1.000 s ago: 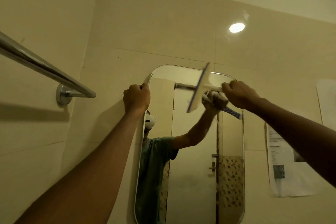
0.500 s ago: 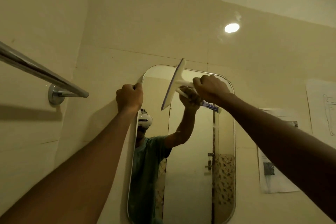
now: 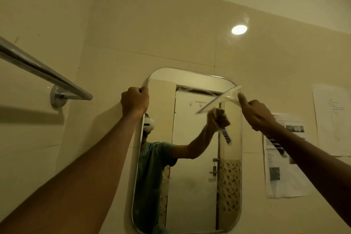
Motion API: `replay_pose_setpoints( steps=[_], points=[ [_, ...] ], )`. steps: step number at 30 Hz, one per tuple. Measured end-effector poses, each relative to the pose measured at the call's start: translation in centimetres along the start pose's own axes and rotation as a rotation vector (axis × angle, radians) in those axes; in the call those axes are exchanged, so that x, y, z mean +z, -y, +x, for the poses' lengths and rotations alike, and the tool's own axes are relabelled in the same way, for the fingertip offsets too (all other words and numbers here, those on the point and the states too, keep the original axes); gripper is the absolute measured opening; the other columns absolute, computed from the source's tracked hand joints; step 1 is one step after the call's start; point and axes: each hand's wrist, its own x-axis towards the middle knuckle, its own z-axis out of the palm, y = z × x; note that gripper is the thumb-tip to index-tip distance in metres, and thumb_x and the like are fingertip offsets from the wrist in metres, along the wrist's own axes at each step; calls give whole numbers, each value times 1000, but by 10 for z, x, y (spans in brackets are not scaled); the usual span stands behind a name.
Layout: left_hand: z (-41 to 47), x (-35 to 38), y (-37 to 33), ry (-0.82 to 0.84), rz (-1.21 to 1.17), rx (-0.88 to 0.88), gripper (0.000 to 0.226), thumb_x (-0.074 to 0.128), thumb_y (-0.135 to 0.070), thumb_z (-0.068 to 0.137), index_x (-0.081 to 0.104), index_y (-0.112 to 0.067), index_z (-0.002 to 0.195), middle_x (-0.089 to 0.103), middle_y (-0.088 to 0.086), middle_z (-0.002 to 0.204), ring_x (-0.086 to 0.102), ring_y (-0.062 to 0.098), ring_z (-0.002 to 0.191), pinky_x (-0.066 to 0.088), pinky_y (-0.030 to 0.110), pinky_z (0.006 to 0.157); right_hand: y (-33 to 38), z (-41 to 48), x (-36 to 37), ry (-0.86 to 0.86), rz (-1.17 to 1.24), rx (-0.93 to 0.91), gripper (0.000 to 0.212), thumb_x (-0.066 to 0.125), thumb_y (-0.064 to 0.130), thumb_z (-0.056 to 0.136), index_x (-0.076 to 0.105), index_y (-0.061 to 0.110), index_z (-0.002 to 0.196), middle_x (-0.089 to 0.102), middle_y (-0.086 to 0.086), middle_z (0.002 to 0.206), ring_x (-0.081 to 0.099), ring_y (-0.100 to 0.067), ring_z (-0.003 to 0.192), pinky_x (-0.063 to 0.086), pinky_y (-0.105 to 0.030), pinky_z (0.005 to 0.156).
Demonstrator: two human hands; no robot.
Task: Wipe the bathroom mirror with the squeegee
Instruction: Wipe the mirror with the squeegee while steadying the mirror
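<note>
The squeegee [image 3: 220,99] lay tilted against the upper right corner of the mirror [image 3: 191,186], its blade running down-left from the rounded rim. That angle probably suited starting a stroke from the top edge. The right hand [image 3: 261,115] gripped its striped handle, which stuck out below the wrist. The left hand [image 3: 135,100] was clenched over the mirror's upper left rim, apparently to steady the glass (or the person's own reach). Below and left of the blade the glass stretched open down to its bottom edge. A towel rail [image 3: 45,74] stood well apart on the left wall, and papers [image 3: 284,157] hung just beside the mirror's right edge, clear of the blade.
</note>
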Motion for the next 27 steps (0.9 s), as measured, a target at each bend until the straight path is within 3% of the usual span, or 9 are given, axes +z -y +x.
replay_pose_setpoints(
  steps=[2,5,10,14,16,19,23,27],
  points=[
    [0,0,0,6,-5,0,49,40,-27,96,52,-4,54,55,11,58,49,25,57,35,30,54,19,6,-6,-48,191,-12,63,29,61,96,52,7,72,47,-7,60,43,-18,45,39,-25,43],
    [-1,0,-1,12,-6,-4,49,40,-29,97,60,1,63,61,15,65,51,24,58,37,29,53,37,19,-10,-70,337,-61,42,35,45,100,51,14,77,48,-5,65,43,-15,48,39,-26,44],
    [-2,2,-4,2,13,-12,48,39,-28,97,60,1,65,60,15,66,51,26,61,35,31,56,18,10,9,-92,212,-111,37,28,35,104,53,12,88,48,-4,59,46,-14,45,45,-29,46],
    [0,5,-1,-12,-2,-17,48,40,-29,97,53,-4,57,58,14,66,54,29,65,39,33,62,-11,-26,37,-108,203,-47,46,27,38,103,52,10,76,48,-3,54,44,-9,38,40,-17,36],
    [1,6,0,-13,-7,-22,48,40,-30,96,56,-3,60,59,15,67,56,31,67,41,33,63,-18,-46,43,-64,189,-3,47,27,39,103,54,9,79,49,-3,56,45,-9,39,40,-18,37],
    [0,5,-1,-7,-2,-9,48,42,-31,95,63,0,66,64,17,70,59,32,68,44,33,62,-5,-42,26,3,183,62,46,29,38,103,56,6,85,49,-5,60,47,-14,42,42,-23,38],
    [0,5,1,-13,-4,19,48,43,-32,95,63,-1,65,61,14,65,58,30,63,47,35,63,35,8,-9,-106,123,26,49,28,42,103,55,8,81,53,-7,63,50,-17,45,43,-25,43],
    [1,3,1,-27,-2,23,49,42,-30,95,64,4,67,57,13,61,54,27,59,44,34,60,35,15,0,-99,152,-21,42,27,36,104,51,13,77,49,-5,62,46,-15,47,43,-26,45]
  ],
)
